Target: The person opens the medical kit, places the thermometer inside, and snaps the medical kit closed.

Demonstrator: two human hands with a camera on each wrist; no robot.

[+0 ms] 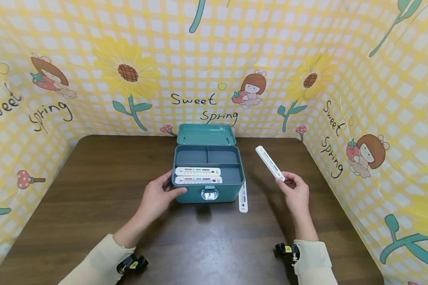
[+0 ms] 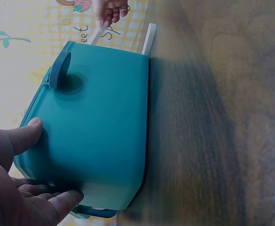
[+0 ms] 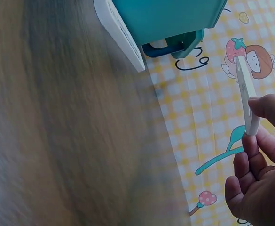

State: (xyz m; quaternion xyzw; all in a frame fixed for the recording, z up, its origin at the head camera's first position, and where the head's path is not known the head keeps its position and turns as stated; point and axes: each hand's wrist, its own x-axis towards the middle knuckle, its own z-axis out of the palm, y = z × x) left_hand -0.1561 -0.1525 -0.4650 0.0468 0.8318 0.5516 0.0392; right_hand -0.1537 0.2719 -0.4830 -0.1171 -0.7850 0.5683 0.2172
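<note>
A teal storage box [image 1: 207,194] stands on the table with its lid [image 1: 207,134] tipped back. My left hand [image 1: 158,194] holds its front left corner, thumb on the front face and fingers along the side. My right hand [image 1: 296,194] is raised to the right of the box, pinching the near end of a white thermometer [image 1: 270,163] between thumb and fingers. Two similar thermometers [image 1: 197,171] lie side by side in the grey tray's front compartment. Another thermometer [image 1: 243,200] is by the box's right side, partly hidden behind it in the head view.
The tray's divider [image 1: 208,154] splits its rear part into two compartments. A metal latch [image 1: 209,194] sits on the box's front. Yellow checked cloth [image 1: 146,118] with printed flowers and figures surrounds the dark wooden table [image 1: 103,178] at the back and sides.
</note>
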